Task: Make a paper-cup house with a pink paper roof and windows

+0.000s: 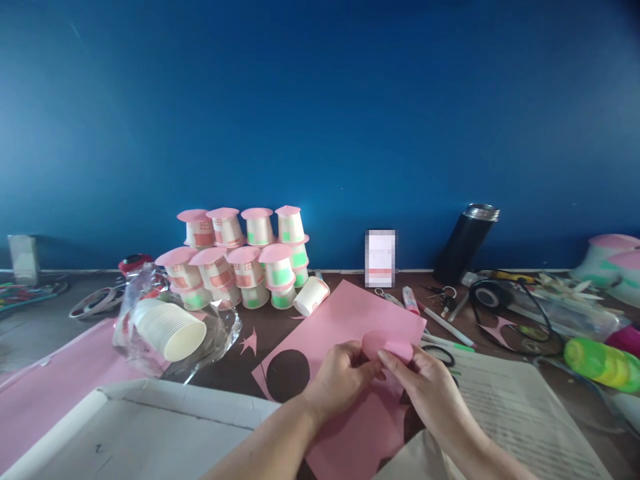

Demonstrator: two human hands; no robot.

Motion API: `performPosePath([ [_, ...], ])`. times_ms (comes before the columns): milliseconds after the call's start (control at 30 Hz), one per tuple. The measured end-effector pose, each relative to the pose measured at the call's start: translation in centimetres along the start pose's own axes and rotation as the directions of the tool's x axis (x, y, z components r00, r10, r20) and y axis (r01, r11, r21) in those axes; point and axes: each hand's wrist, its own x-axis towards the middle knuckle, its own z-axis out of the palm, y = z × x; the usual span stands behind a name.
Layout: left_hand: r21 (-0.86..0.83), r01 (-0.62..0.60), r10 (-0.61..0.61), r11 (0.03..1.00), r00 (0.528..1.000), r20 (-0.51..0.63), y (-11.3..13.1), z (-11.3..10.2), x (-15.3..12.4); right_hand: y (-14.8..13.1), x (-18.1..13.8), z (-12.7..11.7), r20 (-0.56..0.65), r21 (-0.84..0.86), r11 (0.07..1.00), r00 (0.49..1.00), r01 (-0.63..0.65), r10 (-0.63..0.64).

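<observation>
A clear plastic bag (145,283) on the table (235,373) wraps a stack of white paper cups (163,327) lying sideways, its open end facing out. A lone cup (311,297) lies tipped near the pink-roofed cups (233,267). The contents of the black bottle (463,247) are hidden. The left hand (343,377) and right hand (425,380) both pinch a pink paper piece (373,345), rounded and curled over, above the pink sheet (350,320), which has round holes cut out.

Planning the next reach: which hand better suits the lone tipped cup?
Probably the left hand: it is nearer the tipped cup, while the right hand lies farther right. Both hold the pink piece.
</observation>
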Motion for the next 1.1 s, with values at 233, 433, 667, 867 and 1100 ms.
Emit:
performPosePath([
  [233, 0.002, 0.052, -0.052, 0.999, 0.997, -0.055, 0.21, 0.01, -0.07, 0.68, 0.09, 0.25, 0.036, 0.009, 1.0, 0.999, 0.016, -0.017],
  [433, 0.016, 0.045, -0.044, 0.999, 0.996, -0.074, 0.38, -0.02, -0.05, 0.21, -0.04, 0.08, 0.028, -0.01, 0.999, 0.999, 0.037, -0.037],
  [667, 0.017, 0.068, -0.067, 0.998, 0.995, -0.069, 0.55, 0.09, -0.2, 0.1, -0.1, 0.02, 0.011, -0.055, 0.997, 0.998, 0.055, -0.055],
  [867, 0.009, 0.069, -0.068, 0.998, 0.994, -0.084, 0.22, 0.03, -0.01, 0.22, -0.23, 0.03, 0.008, -0.052, 0.996, 0.997, 0.075, -0.075],
  [1100, -0.014, 0.057, -0.058, 0.998, 0.996, -0.072, 0.37, 0.08, 0.01, 0.12, -0.19, 0.06, -0.001, -0.047, 0.995, 0.996, 0.093, -0.093],
])
